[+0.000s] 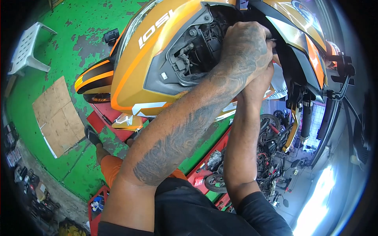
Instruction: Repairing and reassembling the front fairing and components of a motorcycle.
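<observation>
A gold and orange motorcycle front fairing (157,43) fills the upper middle, with a dark opening (197,49) showing wires and connectors inside. Over this opening's right edge, my tattooed left hand (245,44) is closed, knuckles up, beside a black body panel (289,59). My right hand (270,49) meets it from below and behind, mostly covered; the part of its fingers that shows is curled. A small bit of metal glints between the hands, too small to name. What either hand grips is hidden.
The handlebar grip (306,122) and a gold lever (291,131) stick out at the right. Beyond my right arm stand other motorcycles (271,149). Flattened cardboard (59,116) and a white plastic stool (31,49) are on the green floor. A red lift platform (208,159) runs below.
</observation>
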`<state>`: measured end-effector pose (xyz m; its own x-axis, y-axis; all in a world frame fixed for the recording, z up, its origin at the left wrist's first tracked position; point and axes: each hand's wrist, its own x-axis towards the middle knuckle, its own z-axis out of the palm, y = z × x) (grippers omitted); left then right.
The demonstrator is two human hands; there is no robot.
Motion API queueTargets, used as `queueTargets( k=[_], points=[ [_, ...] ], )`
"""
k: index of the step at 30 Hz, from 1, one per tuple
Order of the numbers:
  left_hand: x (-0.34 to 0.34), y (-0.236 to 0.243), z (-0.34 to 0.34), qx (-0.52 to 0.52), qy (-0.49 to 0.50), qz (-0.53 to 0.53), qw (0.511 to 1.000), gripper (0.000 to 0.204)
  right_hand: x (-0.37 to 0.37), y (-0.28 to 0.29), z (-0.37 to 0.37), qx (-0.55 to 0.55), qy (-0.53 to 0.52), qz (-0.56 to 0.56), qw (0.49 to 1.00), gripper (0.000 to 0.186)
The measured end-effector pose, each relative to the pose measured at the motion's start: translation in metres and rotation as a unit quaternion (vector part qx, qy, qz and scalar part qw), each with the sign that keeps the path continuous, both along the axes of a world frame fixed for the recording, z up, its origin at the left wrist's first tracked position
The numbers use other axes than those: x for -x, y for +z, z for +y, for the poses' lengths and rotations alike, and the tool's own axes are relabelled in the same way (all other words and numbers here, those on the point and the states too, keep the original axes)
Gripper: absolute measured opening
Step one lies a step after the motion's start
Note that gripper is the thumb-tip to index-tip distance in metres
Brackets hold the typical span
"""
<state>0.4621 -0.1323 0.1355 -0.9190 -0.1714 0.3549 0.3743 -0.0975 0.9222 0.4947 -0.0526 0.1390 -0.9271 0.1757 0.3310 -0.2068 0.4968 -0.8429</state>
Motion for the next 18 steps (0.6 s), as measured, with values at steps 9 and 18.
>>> queueTargets(
  k=[9, 18],
  points=[
    [-0.001, 0.000, -0.006, 0.033, 0.076, 0.030, 0.996, 0.023, -0.007, 0.015, 0.007, 0.283, 0.096, -0.167, 0.940, 0.038],
    [-0.001, -0.002, -0.008, -0.048, -0.041, -0.007, 0.998, 0.024, 0.003, -0.006, -0.015, 0.108, -0.030, 0.001, 0.994, 0.032]
  ],
)
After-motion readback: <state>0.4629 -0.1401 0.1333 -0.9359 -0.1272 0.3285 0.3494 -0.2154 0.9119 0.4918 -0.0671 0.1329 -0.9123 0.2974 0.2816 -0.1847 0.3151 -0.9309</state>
